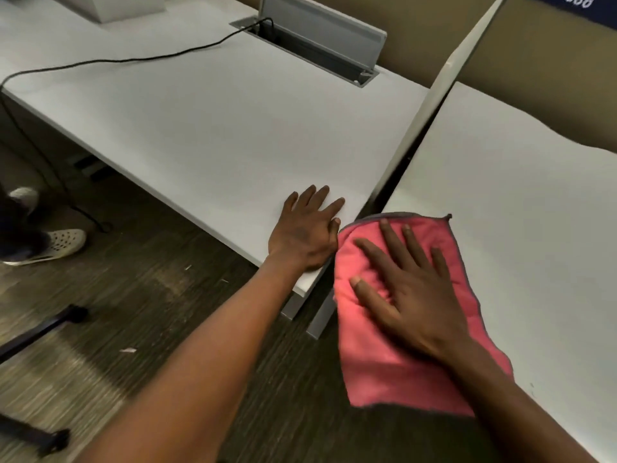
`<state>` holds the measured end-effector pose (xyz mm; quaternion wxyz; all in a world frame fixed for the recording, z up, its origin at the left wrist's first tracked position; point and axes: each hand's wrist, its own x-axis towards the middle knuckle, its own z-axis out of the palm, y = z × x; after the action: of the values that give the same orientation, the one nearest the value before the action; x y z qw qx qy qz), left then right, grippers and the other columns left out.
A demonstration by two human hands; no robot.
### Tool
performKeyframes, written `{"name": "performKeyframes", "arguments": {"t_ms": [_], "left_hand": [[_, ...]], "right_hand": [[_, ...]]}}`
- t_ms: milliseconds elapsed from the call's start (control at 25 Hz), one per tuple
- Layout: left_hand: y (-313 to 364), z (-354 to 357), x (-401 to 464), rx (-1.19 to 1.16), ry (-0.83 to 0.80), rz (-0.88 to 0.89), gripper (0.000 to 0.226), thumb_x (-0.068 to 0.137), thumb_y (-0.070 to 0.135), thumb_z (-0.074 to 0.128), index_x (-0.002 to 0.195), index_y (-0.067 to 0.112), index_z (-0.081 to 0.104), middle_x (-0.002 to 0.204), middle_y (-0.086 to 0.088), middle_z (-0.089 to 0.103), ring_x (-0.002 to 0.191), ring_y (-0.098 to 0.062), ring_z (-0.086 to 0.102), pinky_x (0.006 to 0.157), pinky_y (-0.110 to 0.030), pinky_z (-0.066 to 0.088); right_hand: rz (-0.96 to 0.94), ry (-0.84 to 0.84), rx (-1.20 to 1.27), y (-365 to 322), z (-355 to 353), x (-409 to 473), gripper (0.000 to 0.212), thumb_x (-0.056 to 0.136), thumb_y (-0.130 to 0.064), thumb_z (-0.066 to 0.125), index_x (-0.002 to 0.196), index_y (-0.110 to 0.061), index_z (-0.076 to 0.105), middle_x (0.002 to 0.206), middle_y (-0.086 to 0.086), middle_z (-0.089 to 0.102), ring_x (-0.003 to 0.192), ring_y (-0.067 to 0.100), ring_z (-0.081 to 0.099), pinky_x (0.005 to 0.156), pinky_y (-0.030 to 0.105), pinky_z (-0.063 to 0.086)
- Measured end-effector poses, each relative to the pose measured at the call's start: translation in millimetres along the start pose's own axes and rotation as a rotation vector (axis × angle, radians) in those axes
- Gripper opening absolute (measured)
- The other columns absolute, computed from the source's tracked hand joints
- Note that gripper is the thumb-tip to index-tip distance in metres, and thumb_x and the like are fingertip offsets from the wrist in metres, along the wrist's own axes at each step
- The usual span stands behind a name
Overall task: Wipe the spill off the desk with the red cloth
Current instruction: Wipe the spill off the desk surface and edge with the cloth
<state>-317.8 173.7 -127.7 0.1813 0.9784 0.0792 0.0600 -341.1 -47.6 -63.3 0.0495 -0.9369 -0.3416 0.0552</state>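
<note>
The red cloth (384, 369) with a grey hem lies spread on the near left corner of the right-hand white desk (534, 212) and overhangs its edge. My right hand (405, 292) presses flat on the cloth, fingers spread. Flat on the near right corner of the left-hand white desk (217, 121) rests my left hand (305, 228), fingers apart and holding nothing. No spill shows on either desk.
A white divider panel (430, 105) stands between the two desks. At the back of the left desk is an open grey cable tray (314, 38), with a black cable (117, 61) running left off the edge. Another person's shoe (53, 245) and chair legs (40, 329) are on the floor.
</note>
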Motion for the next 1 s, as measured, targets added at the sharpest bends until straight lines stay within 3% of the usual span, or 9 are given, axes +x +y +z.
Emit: {"name": "performKeyframes", "arguments": {"t_ms": [120, 320, 480, 600, 680, 800, 880, 1000], "left_hand": [[-1, 0, 0, -0.003, 0.004, -0.005, 0.053, 0.105, 0.040, 0.029, 0.157, 0.034, 0.030, 0.169, 0.000, 0.020, 0.156, -0.021, 0.010, 0.126, -0.044, 0.005], [-2, 1, -1, -0.021, 0.004, 0.004, 0.054, 0.104, 0.041, 0.027, 0.158, 0.033, 0.029, 0.169, -0.001, 0.019, 0.156, -0.022, 0.009, 0.126, -0.045, 0.004], [-1, 1, 1, -0.031, 0.014, 0.006, 0.054, 0.103, 0.040, 0.029, 0.157, 0.031, 0.030, 0.169, -0.002, 0.019, 0.156, -0.022, 0.009, 0.126, -0.046, 0.004], [-2, 1, 0, -0.038, 0.007, 0.003, 0.055, 0.103, 0.040, 0.030, 0.157, 0.031, 0.031, 0.169, -0.002, 0.019, 0.156, -0.023, 0.008, 0.126, -0.046, 0.004], [-4, 1, 1, -0.034, 0.010, 0.006, 0.055, 0.103, 0.041, 0.029, 0.157, 0.031, 0.030, 0.169, -0.003, 0.019, 0.156, -0.023, 0.009, 0.126, -0.046, 0.004], [-2, -2, -1, -0.008, -0.010, 0.018, 0.055, 0.105, 0.043, 0.026, 0.158, 0.032, 0.026, 0.170, -0.003, 0.015, 0.156, -0.023, 0.006, 0.126, -0.046, 0.004], [-3, 0, 0, -0.007, -0.009, 0.019, 0.054, 0.105, 0.043, 0.026, 0.158, 0.032, 0.026, 0.170, -0.002, 0.015, 0.156, -0.023, 0.006, 0.126, -0.046, 0.004], [-4, 3, 1, -0.033, 0.024, 0.007, 0.055, 0.103, 0.041, 0.032, 0.157, 0.032, 0.031, 0.169, -0.002, 0.019, 0.156, -0.022, 0.010, 0.126, -0.046, 0.004]], "right_hand": [[-0.092, 0.023, 0.042, 10, -4, 19, 0.057, 0.094, -0.074, 0.024, 0.145, -0.054, 0.039, 0.171, -0.019, 0.011, 0.159, 0.008, 0.000, 0.127, 0.054, 0.004], [-0.035, 0.063, 0.048, 26, -13, 63, 0.048, 0.098, -0.064, 0.027, 0.129, -0.046, 0.058, 0.164, -0.011, 0.037, 0.158, 0.013, 0.015, 0.125, 0.057, 0.012], [-0.319, 0.027, 0.060, -9, -6, 19, 0.034, 0.101, -0.055, 0.040, 0.118, -0.041, 0.066, 0.146, -0.017, 0.054, 0.155, 0.015, 0.024, 0.121, 0.060, 0.019], [-0.469, -0.035, 0.070, -14, -9, 17, 0.030, 0.103, -0.053, 0.044, 0.116, -0.040, 0.068, 0.134, -0.022, 0.059, 0.151, 0.010, 0.031, 0.124, 0.051, 0.015], [-0.425, -0.034, 0.106, 1, -11, 43, 0.033, 0.103, -0.051, 0.043, 0.111, -0.037, 0.072, 0.126, -0.019, 0.065, 0.144, 0.010, 0.041, 0.123, 0.049, 0.018], [-0.205, 0.046, 0.089, 17, -19, 79, 0.040, 0.099, -0.051, 0.042, 0.102, -0.032, 0.076, 0.116, -0.012, 0.072, 0.135, 0.021, 0.051, 0.117, 0.057, 0.028], [-0.103, 0.063, 0.064, 8, -16, 74, 0.043, 0.098, -0.054, 0.039, 0.107, -0.033, 0.075, 0.125, -0.012, 0.069, 0.141, 0.022, 0.045, 0.118, 0.056, 0.026], [-0.162, 0.060, 0.029, -17, -7, 17, 0.040, 0.103, -0.055, 0.035, 0.125, -0.039, 0.065, 0.152, -0.014, 0.051, 0.156, 0.018, 0.023, 0.124, 0.055, 0.019]]}}
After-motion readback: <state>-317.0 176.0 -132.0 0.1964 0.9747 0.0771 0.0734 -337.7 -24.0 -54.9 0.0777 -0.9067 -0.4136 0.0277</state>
